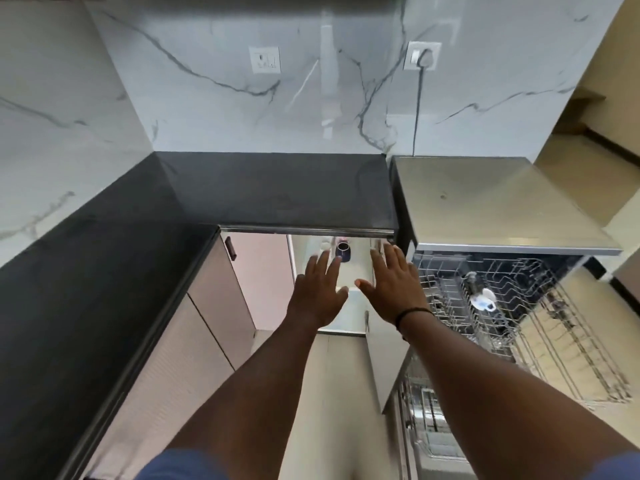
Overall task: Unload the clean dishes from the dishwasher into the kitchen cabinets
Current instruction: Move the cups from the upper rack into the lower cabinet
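Both my hands reach into the open cabinet [349, 317] under the black counter. My left hand [320, 289] and my right hand [393, 282] are spread flat with straight fingers and hold nothing. Just beyond my left fingertips a dark blue mug [343, 252] stands on the white shelf inside. To the right, the dishwasher's upper wire rack [450, 289] is pulled out, with a white cup with blue marks [483, 299] lying in it. A lower rack [426, 420] shows below.
The black countertop [277, 188] wraps round the corner at left. The dishwasher's steel top [485, 202] sits at right. The open cabinet door [266, 282] stands to the left of my hands. Its other door [388, 362] hangs between the cabinet and the dishwasher.
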